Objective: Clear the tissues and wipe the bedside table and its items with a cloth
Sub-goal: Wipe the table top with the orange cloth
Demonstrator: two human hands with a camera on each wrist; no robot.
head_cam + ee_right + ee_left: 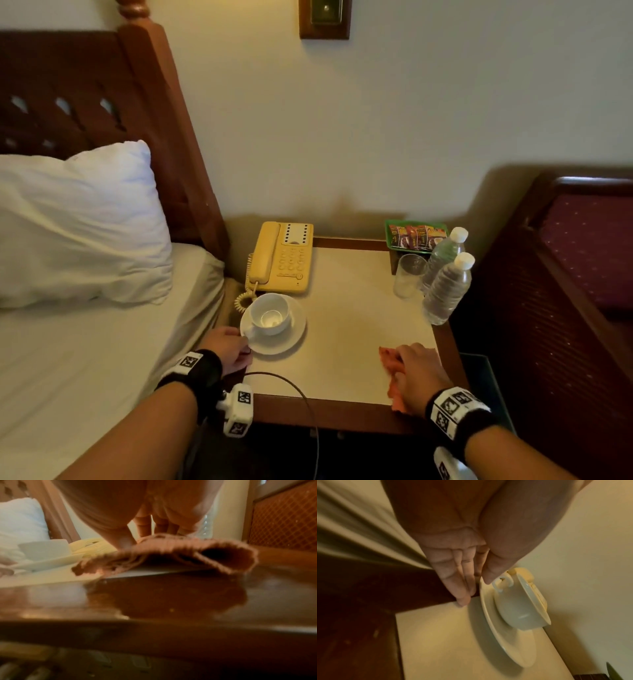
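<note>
The bedside table point(346, 346) has a cream top with a brown wooden rim. A white cup point(270, 313) stands on a white saucer point(286, 342) at its front left. My left hand point(245, 344) pinches the saucer's left rim, thumb on top near the cup handle point(500, 584) and straight fingers point(462, 588) below. My right hand point(407, 363) presses flat on a folded red-orange cloth point(388, 356) at the table's front right corner. In the right wrist view the cloth point(171, 553) lies under my fingers point(144, 527), partly on the wooden rim point(154, 601). I see no tissues.
A yellow telephone point(281, 257) sits at the back left with its coiled cord beside the saucer. A glass point(407, 275), two water bottles point(445, 287) and a green tray of sachets point(416, 234) stand at the back right. The bed point(85, 342) adjoins on the left, a dark chair point(582, 257) on the right.
</note>
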